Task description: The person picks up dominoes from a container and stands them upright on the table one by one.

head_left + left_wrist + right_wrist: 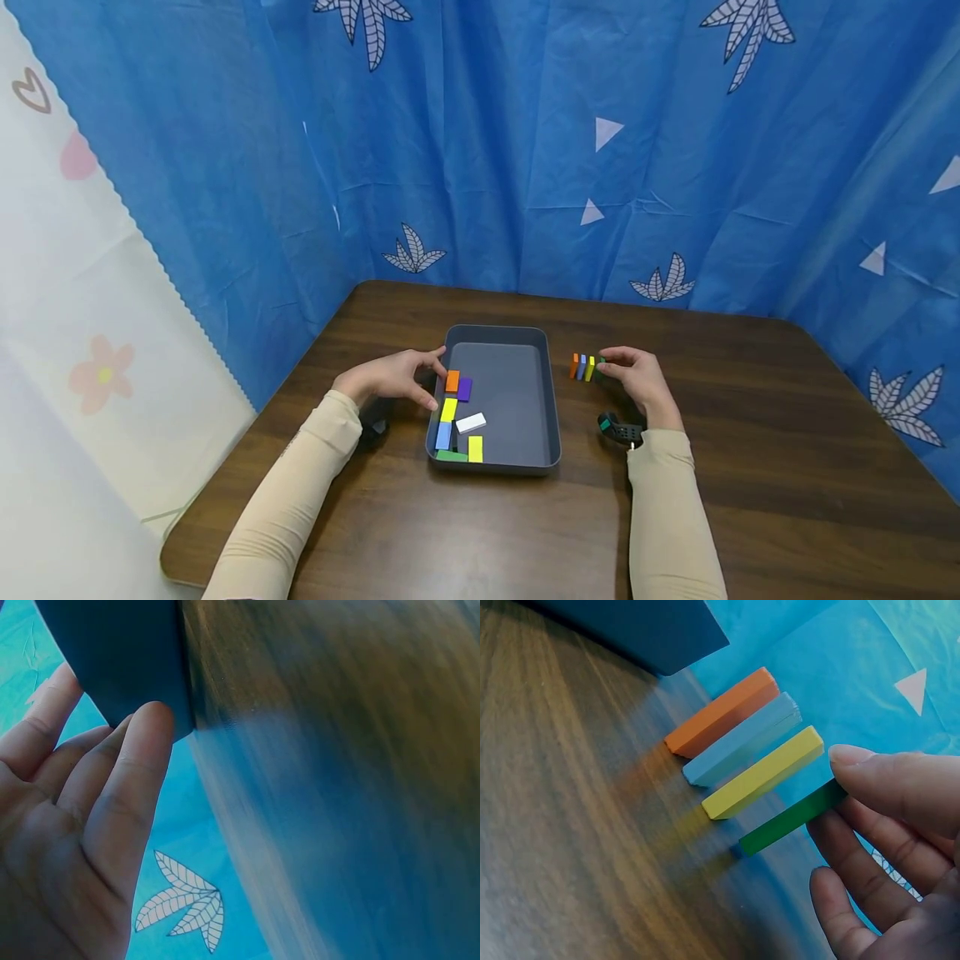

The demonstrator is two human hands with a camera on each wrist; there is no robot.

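My right hand [637, 379] pinches the top of a green domino block [791, 819] between thumb and fingers. The block is upright, at the near end of a row of standing blocks: yellow [763, 774], light blue [742, 740] and orange [722, 712]. Along the left side of a dark grey tray [551, 400], my left hand [390, 375] has its fingers spread and fairly straight, tips at the outer wall and rim. Inside the tray's left part lie several blocks, among them a purple one [465, 389], a white one [471, 422] and a yellow one [476, 449].
The tray and the row stand on a brown wooden table [525, 533]. Blue curtains [487, 150] with leaf prints hang behind the table's far edge, and a white curtain [82, 333] hangs at the left. A dark wrist camera [618, 428] sits under my right wrist.
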